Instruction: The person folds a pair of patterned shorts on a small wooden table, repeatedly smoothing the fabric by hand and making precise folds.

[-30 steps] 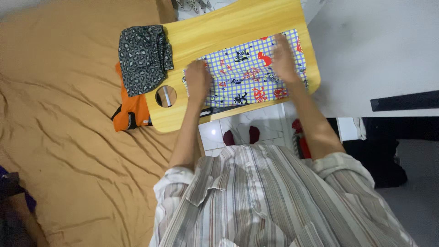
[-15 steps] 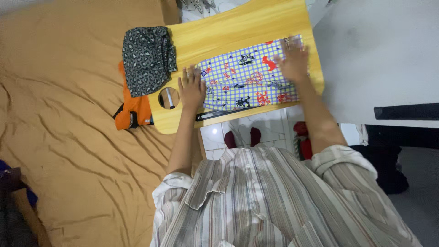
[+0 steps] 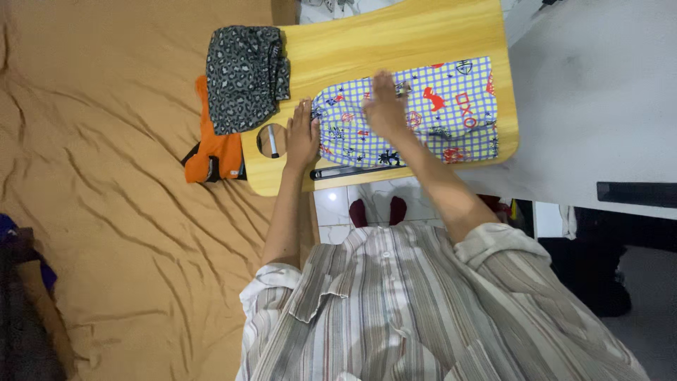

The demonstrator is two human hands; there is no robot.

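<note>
Both hands lie flat and open, clamped on nothing. The right hand (image 3: 384,106) presses palm-down on the middle of a folded checked cloth (image 3: 451,113), blue and white with red and black prints. The left hand (image 3: 302,135) rests, fingers spread, at that cloth's left edge, partly on the bare wood just beside it.

The cloth lies on a small wooden lap table (image 3: 395,35), covering most of its right half. Its right edge reaches almost to the table's right rim, and its near edge runs along a dark slot (image 3: 349,170) at the table's near rim. The far strip of the table is bare wood. Left of the left hand, a round hole (image 3: 271,140) is cut through the tabletop.

At the table's left far corner, a folded leopard-print garment (image 3: 243,74) overhangs the edge. Under it, an orange garment (image 3: 215,148) lies against the table's left side, on a wide tan bedsheet (image 3: 106,176). Right of the table stands a white surface (image 3: 599,92). Under the table's near rim, tiled floor (image 3: 338,208) shows.
</note>
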